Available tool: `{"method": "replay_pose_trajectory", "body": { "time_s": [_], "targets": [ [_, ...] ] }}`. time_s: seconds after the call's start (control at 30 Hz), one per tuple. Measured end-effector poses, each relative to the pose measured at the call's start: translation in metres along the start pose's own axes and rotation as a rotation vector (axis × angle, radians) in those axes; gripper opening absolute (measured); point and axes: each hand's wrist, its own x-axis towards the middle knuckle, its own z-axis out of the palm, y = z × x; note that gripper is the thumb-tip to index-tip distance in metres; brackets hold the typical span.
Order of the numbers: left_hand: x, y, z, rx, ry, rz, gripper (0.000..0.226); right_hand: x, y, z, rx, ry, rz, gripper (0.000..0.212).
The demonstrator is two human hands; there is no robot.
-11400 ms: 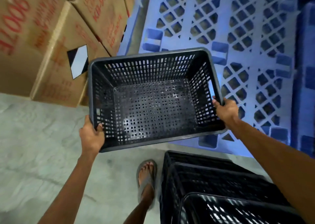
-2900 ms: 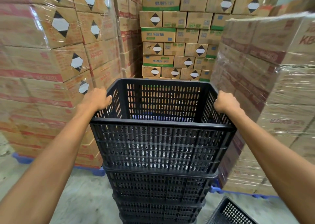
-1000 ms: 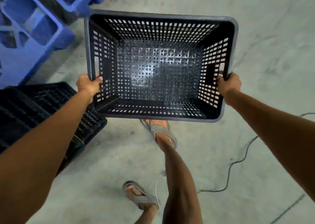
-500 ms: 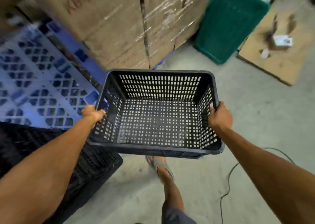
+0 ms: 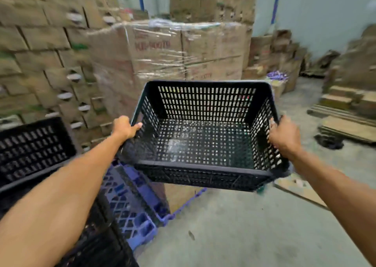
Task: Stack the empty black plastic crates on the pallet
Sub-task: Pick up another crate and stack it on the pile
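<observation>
Both hands hold one empty black crate (image 5: 203, 136) in the air, its open top facing up and its near wall tilted slightly down toward the person. The left hand (image 5: 124, 127) is clamped on the rim of the crate's left short wall, thumb lying along the top edge, fingers curled under and hidden. The right hand (image 5: 284, 134) is closed over the rim of the right short wall, its fingers wrapped inside the perforated side. Nothing lies on the crate's slotted floor.

Below the left hand and forearm sits the blue pallet (image 5: 130, 203), its lattice deck partly visible; the held crate hangs above the pallet's far right corner and is clear of it. To the left of the left hand, another black crate (image 5: 30, 151) stands higher than the pallet deck, blurred, and more black lattice (image 5: 101, 250) shows under the left forearm; how these stack cannot be told.

Beyond both hands rises a block of cardboard cartons wrapped in clear film (image 5: 183, 51), with more stacked cartons (image 5: 40, 63) to the left of the left hand. To the right of the right hand, flattened cardboard (image 5: 345, 120) lies on the grey concrete floor (image 5: 234, 232)
</observation>
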Motion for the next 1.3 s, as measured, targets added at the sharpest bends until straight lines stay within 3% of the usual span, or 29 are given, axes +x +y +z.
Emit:
{"method": "replay_pose_trajectory", "body": {
  "time_s": [0.2, 0.33, 0.57, 0.7, 0.83, 0.93, 1.0, 1.1, 1.3],
  "targets": [
    [-0.005, 0.039, -0.168, -0.062, 0.279, 0.065, 0.054, 0.027, -0.117, -0.112, 0.127, 0.201, -0.048, 0.032],
    [-0.019, 0.032, -0.268, -0.121, 0.422, 0.041, 0.052, 0.04, -0.199, -0.15, 0.218, 0.239, -0.127, 0.035],
    [-0.086, -0.043, -0.407, -0.017, 0.664, -0.099, 0.054, 0.017, -0.342, -0.15, 0.392, 0.131, -0.346, 0.035],
    [-0.153, -0.111, -0.466, 0.004, 0.742, -0.226, 0.051, -0.035, -0.425, -0.142, 0.427, -0.028, -0.449, 0.036],
    [-0.225, -0.167, -0.509, 0.135, 0.691, -0.368, 0.044, -0.086, -0.485, -0.134, 0.362, -0.224, -0.602, 0.034],
    [-0.265, -0.198, -0.53, 0.263, 0.618, -0.487, 0.054, -0.124, -0.512, -0.128, 0.258, -0.357, -0.715, 0.025],
    [-0.28, -0.209, -0.533, 0.276, 0.57, -0.547, 0.047, -0.141, -0.524, -0.121, 0.194, -0.42, -0.78, 0.016],
    [-0.286, -0.224, -0.53, 0.248, 0.405, -0.652, 0.027, -0.155, -0.542, -0.109, 0.124, -0.495, -0.84, 0.022],
    [-0.274, -0.239, -0.529, 0.383, 0.212, -0.674, 0.034, -0.166, -0.559, -0.108, -0.308, -0.734, -0.938, 0.016]
  ]
}}
